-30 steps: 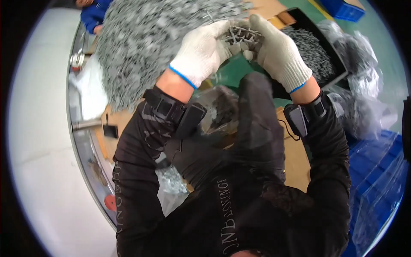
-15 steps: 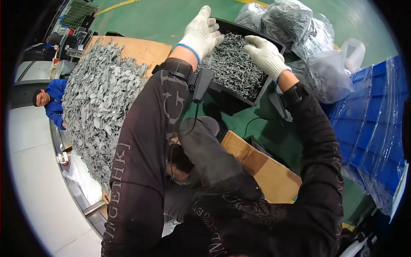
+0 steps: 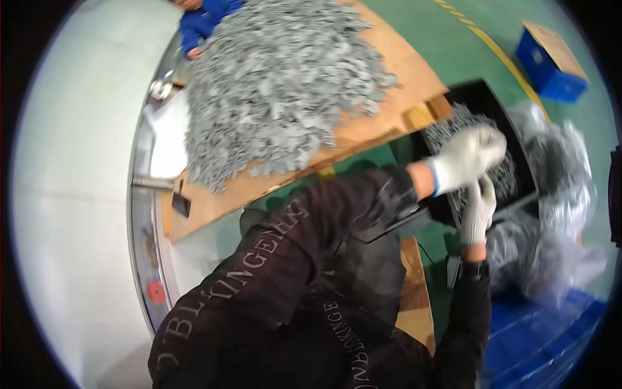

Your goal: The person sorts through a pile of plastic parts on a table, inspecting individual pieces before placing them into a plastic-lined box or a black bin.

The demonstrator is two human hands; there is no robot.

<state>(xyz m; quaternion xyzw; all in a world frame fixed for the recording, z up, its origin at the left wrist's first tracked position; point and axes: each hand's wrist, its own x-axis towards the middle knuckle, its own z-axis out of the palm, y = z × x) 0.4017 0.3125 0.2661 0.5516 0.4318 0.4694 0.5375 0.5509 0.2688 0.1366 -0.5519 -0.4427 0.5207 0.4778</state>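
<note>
Left glove (image 3: 468, 159) and right glove (image 3: 478, 217) are matt white knitted cloth. The black bin (image 3: 481, 97) looks like smooth plastic, the small parts (image 3: 452, 128) dull grey metal. The worktop (image 3: 405, 55) is smooth wood. Blurred, the heaped pieces (image 3: 285, 91) seem matt metal. Bags (image 3: 565, 159) are glossy, crinkled plastic.

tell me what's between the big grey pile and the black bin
In the head view, a strip of tan tabletop lies between the grey pile and the black bin, with wooden blocks at the corner beside the bin.
</note>
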